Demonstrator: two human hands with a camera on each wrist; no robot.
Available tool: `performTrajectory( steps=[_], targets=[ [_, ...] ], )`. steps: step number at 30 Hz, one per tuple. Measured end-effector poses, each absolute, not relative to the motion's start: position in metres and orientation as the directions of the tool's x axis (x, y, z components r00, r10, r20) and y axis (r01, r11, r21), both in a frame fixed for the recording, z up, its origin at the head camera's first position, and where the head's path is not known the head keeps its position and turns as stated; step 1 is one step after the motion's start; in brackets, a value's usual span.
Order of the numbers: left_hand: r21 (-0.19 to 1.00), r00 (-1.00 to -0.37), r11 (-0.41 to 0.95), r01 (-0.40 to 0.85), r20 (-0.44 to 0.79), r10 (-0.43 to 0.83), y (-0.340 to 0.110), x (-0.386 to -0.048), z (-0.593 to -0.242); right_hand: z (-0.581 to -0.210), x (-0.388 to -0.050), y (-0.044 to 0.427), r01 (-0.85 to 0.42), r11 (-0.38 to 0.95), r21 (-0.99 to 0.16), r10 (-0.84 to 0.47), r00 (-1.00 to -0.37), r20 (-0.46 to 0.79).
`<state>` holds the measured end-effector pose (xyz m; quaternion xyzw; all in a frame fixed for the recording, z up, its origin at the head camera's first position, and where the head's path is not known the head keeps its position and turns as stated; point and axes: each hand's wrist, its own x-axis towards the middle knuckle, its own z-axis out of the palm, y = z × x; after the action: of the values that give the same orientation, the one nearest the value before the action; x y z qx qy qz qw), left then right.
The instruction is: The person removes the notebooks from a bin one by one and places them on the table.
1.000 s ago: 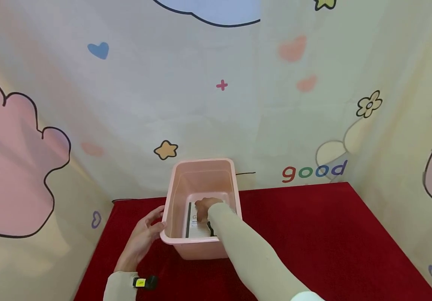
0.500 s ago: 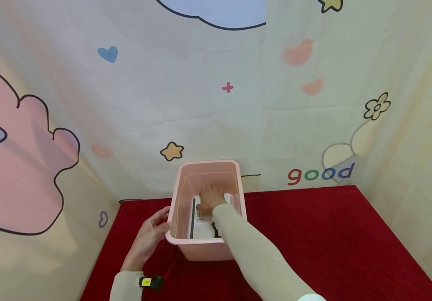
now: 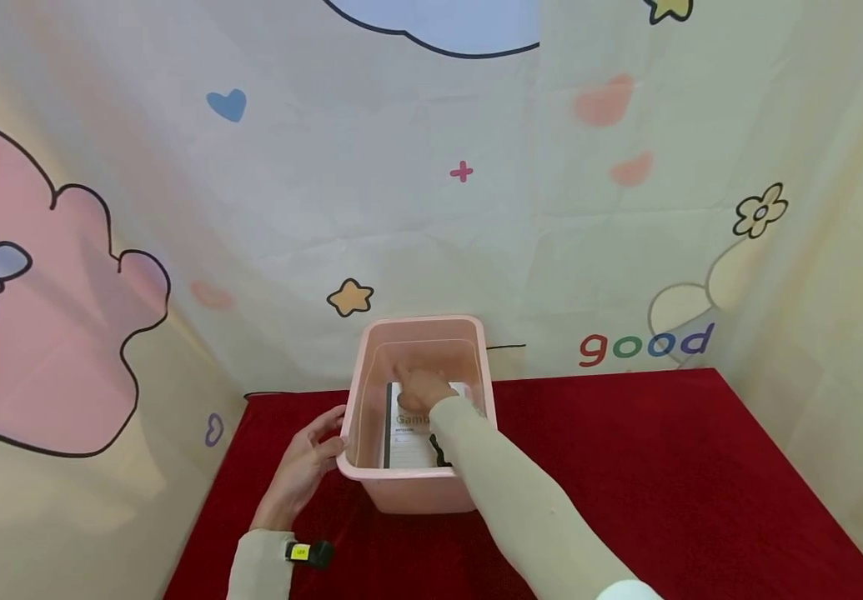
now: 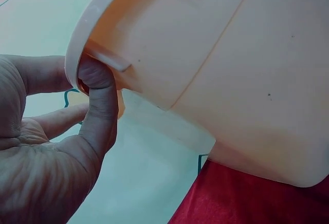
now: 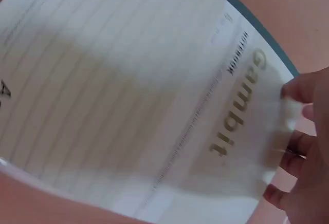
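My left hand (image 3: 299,471) holds a pink plastic bin (image 3: 431,493) by its left rim. In the left wrist view, the thumb (image 4: 103,100) is bent up against the rim from below, with other fingers on its far side. My right hand (image 3: 423,392) reaches inside the bin, over the top end of a white notebook (image 3: 410,446) lying there. The right wrist view shows the notebook's lined cover (image 5: 128,95), printed "Gambit", and its green spine. Bent fingers (image 5: 300,154) of the right hand grip its top edge; the head view blurs this hand.
A red cloth (image 3: 596,475) covers the table under the bin. Behind it hangs a pale curtain (image 3: 431,250) with cartoon prints, close to the bin's far side. A small black wrist camera (image 3: 318,554) sits on the left wrist.
The right hand goes from a bunched shape to spread fingers farther up the notebook, then to a blurred pose at its top edge. The left hand stays on the rim. The view shifts slightly.
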<state>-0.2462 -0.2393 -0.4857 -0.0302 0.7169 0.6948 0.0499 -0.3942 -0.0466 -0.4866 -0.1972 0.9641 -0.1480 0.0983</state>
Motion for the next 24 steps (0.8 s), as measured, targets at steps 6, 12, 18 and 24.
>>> performTrajectory(
  steps=[6,12,18,24],
  targets=[
    [0.993,-0.994,0.040,-0.109,-0.110,0.017,-0.237,-0.247,-0.486,-0.478,-0.394,-0.036,-0.336,0.851,-0.403,-0.419,-0.897,-0.137],
    [0.991,-0.992,0.047,-0.126,-0.127,0.021,-0.237,-0.247,-0.485,-0.451,-0.391,-0.032,-0.044,0.750,-0.660,-0.293,-0.916,-0.272],
    [0.988,-0.989,0.053,-0.146,-0.147,0.015,-0.236,-0.246,-0.483,-0.430,-0.384,-0.028,-0.190,0.720,-0.667,-0.430,-0.877,-0.214],
    [0.986,-0.986,0.036,-0.163,-0.163,0.013,-0.236,-0.245,-0.486,-0.409,-0.378,-0.017,-0.418,0.665,-0.619,-0.566,-0.822,-0.054]
  ],
)
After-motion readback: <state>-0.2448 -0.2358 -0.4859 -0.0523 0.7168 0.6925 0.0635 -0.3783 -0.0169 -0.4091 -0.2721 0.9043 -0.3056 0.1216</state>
